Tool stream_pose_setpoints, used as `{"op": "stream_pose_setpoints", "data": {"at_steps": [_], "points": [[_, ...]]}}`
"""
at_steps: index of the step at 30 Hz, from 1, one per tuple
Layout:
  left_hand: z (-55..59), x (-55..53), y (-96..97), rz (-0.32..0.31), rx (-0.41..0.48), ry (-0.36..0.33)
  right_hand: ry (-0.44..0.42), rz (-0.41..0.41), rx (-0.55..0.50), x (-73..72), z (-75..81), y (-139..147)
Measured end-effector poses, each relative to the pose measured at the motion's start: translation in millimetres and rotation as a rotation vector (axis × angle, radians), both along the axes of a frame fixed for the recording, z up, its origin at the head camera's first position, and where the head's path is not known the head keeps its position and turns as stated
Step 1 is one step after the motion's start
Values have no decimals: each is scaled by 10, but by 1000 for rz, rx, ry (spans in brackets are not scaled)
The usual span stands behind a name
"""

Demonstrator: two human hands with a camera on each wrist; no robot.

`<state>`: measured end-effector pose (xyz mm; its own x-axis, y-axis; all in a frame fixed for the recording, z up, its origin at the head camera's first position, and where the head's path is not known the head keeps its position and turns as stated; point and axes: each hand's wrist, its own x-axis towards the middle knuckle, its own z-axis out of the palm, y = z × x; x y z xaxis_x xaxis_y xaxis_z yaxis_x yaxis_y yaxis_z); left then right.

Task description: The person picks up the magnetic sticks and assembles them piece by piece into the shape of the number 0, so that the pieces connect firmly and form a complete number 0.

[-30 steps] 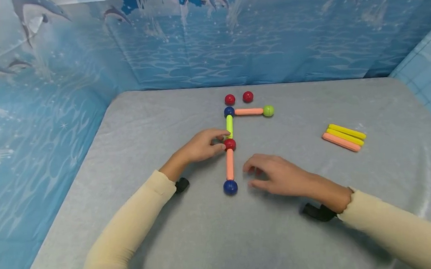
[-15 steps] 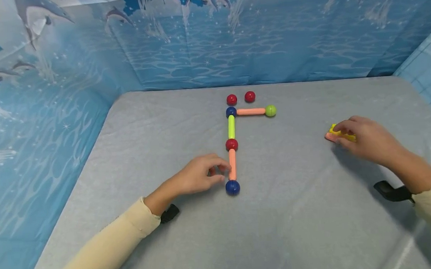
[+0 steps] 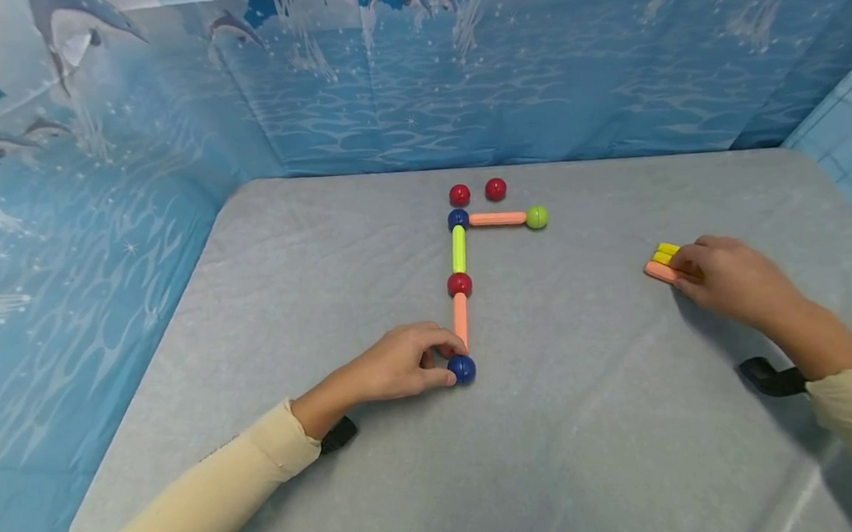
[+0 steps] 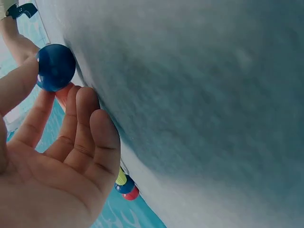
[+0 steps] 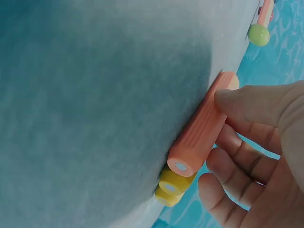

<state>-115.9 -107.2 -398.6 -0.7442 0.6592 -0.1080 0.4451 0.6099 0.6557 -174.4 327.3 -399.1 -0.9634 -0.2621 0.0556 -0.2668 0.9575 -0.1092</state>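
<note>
My left hand point(image 3: 396, 363) pinches the near blue ball point(image 3: 462, 369) between thumb and forefinger, and the left wrist view shows the other fingers loosely bent. The ball ends a line on the table: an orange magnetic stick point(image 3: 461, 321), a red ball point(image 3: 459, 284), a lime stick point(image 3: 458, 250) and a far blue ball point(image 3: 458, 219). From there another orange stick point(image 3: 498, 219) runs right to a green ball point(image 3: 536, 217). At the right, my right hand point(image 3: 739, 281) pinches a loose orange stick point(image 5: 202, 128), thumb on its side. Two yellow sticks point(image 5: 175, 182) lie alongside, partly hidden.
Two loose red balls point(image 3: 460, 195) lie behind the far blue ball, near the back edge. The grey cloth-covered table point(image 3: 592, 419) ends at a blue dolphin-print curtain point(image 3: 415, 110) at the back and left.
My left hand has come down from the red ball to the near blue ball and pinched it. My right hand has moved right from beside the line to the loose sticks.
</note>
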Motion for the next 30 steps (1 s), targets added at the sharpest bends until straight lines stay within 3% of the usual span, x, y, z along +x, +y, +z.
{"op": "stream_pose_setpoints", "data": {"at_steps": [13, 20, 26, 30], "points": [[3, 36, 70, 29, 29, -11, 10, 19, -28, 71, -12, -83], [3, 32, 64, 32, 33, -20, 38, 115, -60, 106, -15, -181], [8, 34, 66, 30, 29, -20, -15, 104, -66, 118, -14, -169], [9, 32, 72, 32, 34, -23, 3, 113, -106, 160, -9, -190]]}}
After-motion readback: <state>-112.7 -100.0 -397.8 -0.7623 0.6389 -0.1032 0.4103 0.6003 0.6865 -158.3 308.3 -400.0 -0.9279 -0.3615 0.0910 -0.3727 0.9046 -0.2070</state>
